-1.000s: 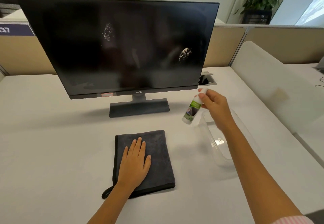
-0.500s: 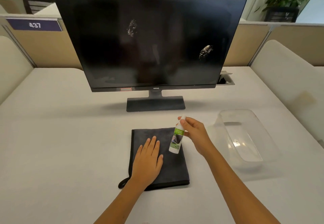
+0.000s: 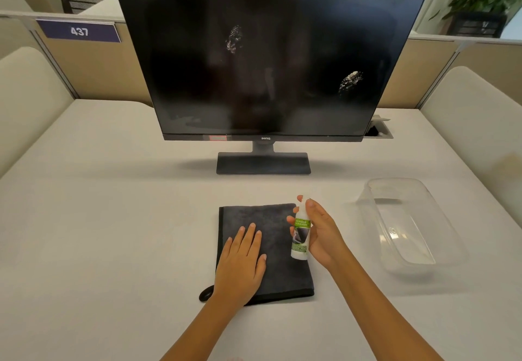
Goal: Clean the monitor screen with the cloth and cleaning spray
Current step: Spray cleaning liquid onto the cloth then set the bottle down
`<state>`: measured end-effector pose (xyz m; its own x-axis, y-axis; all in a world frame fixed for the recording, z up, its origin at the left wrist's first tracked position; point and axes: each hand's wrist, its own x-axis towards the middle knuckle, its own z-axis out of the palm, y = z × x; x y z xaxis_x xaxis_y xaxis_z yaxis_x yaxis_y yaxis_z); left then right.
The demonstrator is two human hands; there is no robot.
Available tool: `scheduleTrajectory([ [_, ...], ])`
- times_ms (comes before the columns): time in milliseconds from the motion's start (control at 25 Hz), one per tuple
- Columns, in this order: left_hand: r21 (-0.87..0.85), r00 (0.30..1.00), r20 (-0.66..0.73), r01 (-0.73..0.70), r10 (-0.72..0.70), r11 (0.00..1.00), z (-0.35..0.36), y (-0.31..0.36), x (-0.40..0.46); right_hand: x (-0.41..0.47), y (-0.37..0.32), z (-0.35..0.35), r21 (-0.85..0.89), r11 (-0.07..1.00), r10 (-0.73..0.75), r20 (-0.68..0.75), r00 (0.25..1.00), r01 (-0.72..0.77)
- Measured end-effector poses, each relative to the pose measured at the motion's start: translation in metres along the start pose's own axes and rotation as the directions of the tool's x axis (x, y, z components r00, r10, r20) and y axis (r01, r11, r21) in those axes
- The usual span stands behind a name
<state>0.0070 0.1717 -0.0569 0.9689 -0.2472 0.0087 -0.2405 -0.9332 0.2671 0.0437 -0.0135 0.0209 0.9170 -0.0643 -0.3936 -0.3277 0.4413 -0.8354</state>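
1. Meanwhile, a left hand (image 3: 240, 264) lies flat, fingers spread, on the folded dark grey microfibre cloth (image 3: 278, 250) on the pale desk (image 3: 99, 233).
2. Beside it, a right hand (image 3: 320, 236) grips the small white spray bottle (image 3: 300, 239) upright over the cloth's right edge.
3. Behind, the black flat-screen monitor (image 3: 268, 64) shows two droplet patches.

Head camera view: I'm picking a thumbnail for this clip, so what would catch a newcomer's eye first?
The big dark monitor dominates the far middle of the desk, with two whitish speckled patches on its screen, one upper centre and one at right. Below it, the left hand lies flat on a grey cloth, while the right hand holds a small spray bottle upright over the cloth's right edge.
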Motion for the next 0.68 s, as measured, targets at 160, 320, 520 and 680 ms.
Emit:
scheduleTrajectory([
  [160, -0.009, 0.999, -0.041, -0.017, 0.017, 1.000, -0.0032, 0.0021, -0.0020, -0.0017, 0.0008, -0.0032, -0.018, 1.000, -0.010, 0.031, 0.999, 0.011],
  [320, 0.008, 0.998, -0.055, -0.019, 0.020, 1.000, -0.0032, 0.0021, -0.0028, -0.0041, 0.0010, -0.0060, -0.069, 0.995, 0.070, 0.042, 0.997, -0.067],
  [520, 0.023, 0.998, -0.062, -0.015, 0.017, 1.000, -0.0034, 0.0026, -0.0042, -0.0055, 0.0058, -0.0036, 0.016, 0.988, 0.154, 0.025, 0.988, -0.154],
  [680, 0.018, 0.998, -0.065, -0.013, 0.014, 1.000, -0.0037, 0.0024, -0.0048, -0.0073, 0.0051, -0.0001, 0.027, 0.987, 0.160, 0.009, 0.987, -0.160],
])
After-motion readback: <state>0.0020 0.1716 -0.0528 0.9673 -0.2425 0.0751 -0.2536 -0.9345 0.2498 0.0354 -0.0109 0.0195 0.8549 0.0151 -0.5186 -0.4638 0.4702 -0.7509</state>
